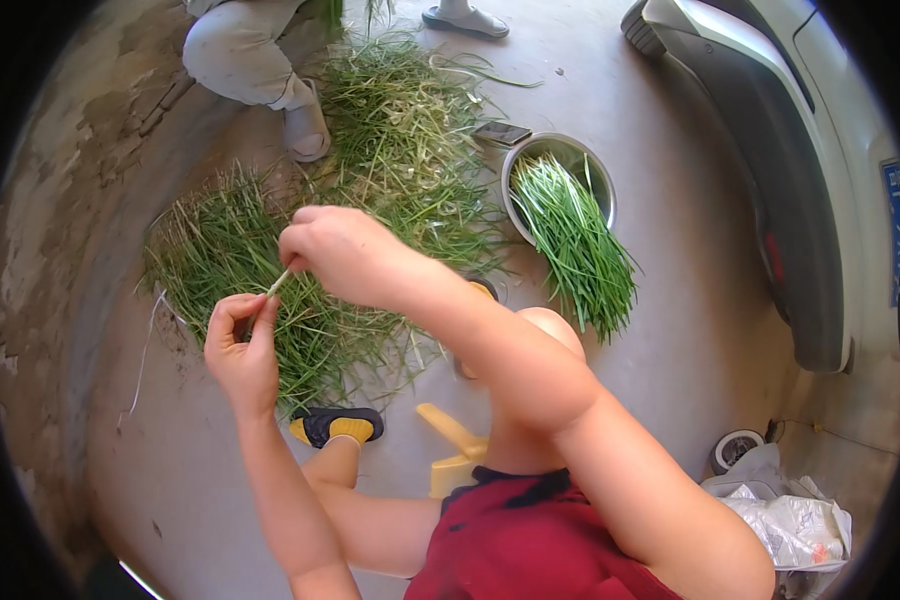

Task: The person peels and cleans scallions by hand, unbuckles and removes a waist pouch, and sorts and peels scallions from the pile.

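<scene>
A short pale green chive stalk (279,283) runs between my two hands. My left hand (242,345) pinches its lower end between thumb and forefinger. Higher up, my right hand (335,250) has its fingers closed on the other end. Beneath both hands spreads a loose pile of green chives (315,355) on the floor. To the right, a round metal bowl (611,190) holds a bundle of chives (575,240), white ends inside and green leaves hanging over the rim.
A phone (502,133) lies beside the bowl. Another heap of leaves and trimmings (400,120) lies farther forward, near another person's leg (245,60) and slipper (306,132). A car (750,130) stands at right. Plastic bags (790,525) sit lower right.
</scene>
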A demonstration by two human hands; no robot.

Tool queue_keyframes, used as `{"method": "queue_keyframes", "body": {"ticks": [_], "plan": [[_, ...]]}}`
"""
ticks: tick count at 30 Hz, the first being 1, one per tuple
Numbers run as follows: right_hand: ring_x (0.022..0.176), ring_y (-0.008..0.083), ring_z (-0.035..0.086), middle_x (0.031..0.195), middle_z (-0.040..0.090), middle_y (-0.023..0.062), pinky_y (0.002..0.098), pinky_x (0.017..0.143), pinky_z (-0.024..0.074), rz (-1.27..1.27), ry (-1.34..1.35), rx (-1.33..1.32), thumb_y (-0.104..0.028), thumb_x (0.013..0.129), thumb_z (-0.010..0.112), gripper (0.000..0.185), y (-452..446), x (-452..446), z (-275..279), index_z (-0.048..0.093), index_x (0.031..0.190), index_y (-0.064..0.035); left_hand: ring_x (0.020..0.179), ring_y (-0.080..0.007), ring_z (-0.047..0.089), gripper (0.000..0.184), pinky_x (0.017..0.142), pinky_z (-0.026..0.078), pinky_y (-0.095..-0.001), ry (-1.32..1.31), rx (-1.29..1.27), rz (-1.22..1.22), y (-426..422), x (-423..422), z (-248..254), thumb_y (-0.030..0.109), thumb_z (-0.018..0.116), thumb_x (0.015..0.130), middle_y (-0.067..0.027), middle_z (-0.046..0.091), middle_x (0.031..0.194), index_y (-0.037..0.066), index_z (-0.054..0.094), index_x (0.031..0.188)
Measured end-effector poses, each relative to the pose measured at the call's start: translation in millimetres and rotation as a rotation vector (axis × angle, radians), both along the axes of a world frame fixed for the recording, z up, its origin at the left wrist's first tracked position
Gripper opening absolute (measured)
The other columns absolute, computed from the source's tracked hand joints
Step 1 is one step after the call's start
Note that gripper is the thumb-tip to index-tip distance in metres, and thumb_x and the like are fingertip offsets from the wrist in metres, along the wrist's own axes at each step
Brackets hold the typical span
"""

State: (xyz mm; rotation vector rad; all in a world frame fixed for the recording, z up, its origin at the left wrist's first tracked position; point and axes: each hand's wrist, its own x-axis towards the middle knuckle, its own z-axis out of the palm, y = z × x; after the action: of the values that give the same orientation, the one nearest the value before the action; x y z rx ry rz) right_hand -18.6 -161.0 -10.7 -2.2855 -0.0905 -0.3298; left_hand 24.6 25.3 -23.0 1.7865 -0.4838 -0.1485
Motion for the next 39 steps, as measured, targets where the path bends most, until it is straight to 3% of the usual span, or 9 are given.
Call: {"method": "queue_keyframes", "body": {"ticks": [4, 8, 14, 17, 29, 39], "plan": [[0.081, 0.0311, 0.058, 0.084, 0.059, 0.0126, 0.0381, 0.070, 0.0480, -0.179, -0.053, -0.049, -0.005, 0.077, 0.062, 0.008, -10, 4, -5, 0.063, 0.085, -0.0051, 0.075, -0.0079, 0.054, 0.013, 0.068, 0.045, -0.0200, 0.033, -0.032, 0.045, 1, 2, -2, -0.006, 0.067, 0.078, -0.0019, 0.059, 0.083, 0.003, 0.058, 0.081], [0.081, 0.0294, 0.058, 0.082, 0.059, 0.0104, 0.0373, 0.071, 0.0482, -0.056, -0.045, 0.095, -0.009, 0.076, 0.065, 0.013, -2, 7, 10, 0.066, 0.089, -0.0060, 0.074, -0.0064, 0.055, 0.013, 0.066, 0.045, -0.0191, 0.105, -0.036, 0.051, 5, 4, 1, -0.003, 0.069, 0.077, -0.0006, 0.060, 0.084, 0.004, 0.059, 0.082], [0.077, 0.0288, 0.058, 0.081, 0.059, 0.0098, 0.0358, 0.068, 0.0477, -0.006, -0.049, 0.061, -0.006, 0.077, 0.063, 0.009, 11, 9, 8, 0.065, 0.086, -0.0039, 0.074, -0.0093, 0.058, 0.010, 0.067, 0.047, -0.0225, 0.222, -0.011, 0.069, 4, 0, 16, 0.004, 0.069, 0.079, -0.0034, 0.062, 0.082, 0.001, 0.062, 0.085], [0.075, 0.0274, 0.058, 0.079, 0.059, 0.0094, 0.0346, 0.067, 0.0477, -0.002, -0.052, 0.046, -0.005, 0.077, 0.063, 0.009, 12, 12, 12, 0.064, 0.086, -0.0037, 0.072, -0.0049, 0.056, 0.011, 0.065, 0.046, -0.0200, 0.282, -0.090, 0.049, 2, 2, 17, 0.008, 0.067, 0.082, 0.0006, 0.064, 0.081, 0.002, 0.064, 0.090], [0.058, 0.0180, 0.051, 0.068, 0.056, 0.0087, 0.0294, 0.052, 0.0383, -0.112, 0.073, 0.230, -0.016, 0.085, 0.061, 0.019, 27, 12, 14, 0.064, 0.079, 0.0014, 0.074, -0.0078, 0.059, 0.009, 0.068, 0.048, -0.0221, 0.112, -0.057, 0.062, 5, 2, 18, 0.002, 0.068, 0.079, -0.0012, 0.062, 0.082, 0.002, 0.065, 0.087], [0.057, 0.0145, 0.049, 0.064, 0.056, 0.0081, 0.0288, 0.052, 0.0379, -0.143, 0.193, 0.309, -0.021, 0.085, 0.062, 0.024, 23, 10, 12, 0.065, 0.075, 0.0011, 0.074, -0.0101, 0.060, 0.010, 0.067, 0.048, -0.0229, 0.038, 0.012, 0.056, 4, 0, 22, 0.006, 0.067, 0.081, -0.0045, 0.063, 0.084, 0.001, 0.065, 0.090]]}}
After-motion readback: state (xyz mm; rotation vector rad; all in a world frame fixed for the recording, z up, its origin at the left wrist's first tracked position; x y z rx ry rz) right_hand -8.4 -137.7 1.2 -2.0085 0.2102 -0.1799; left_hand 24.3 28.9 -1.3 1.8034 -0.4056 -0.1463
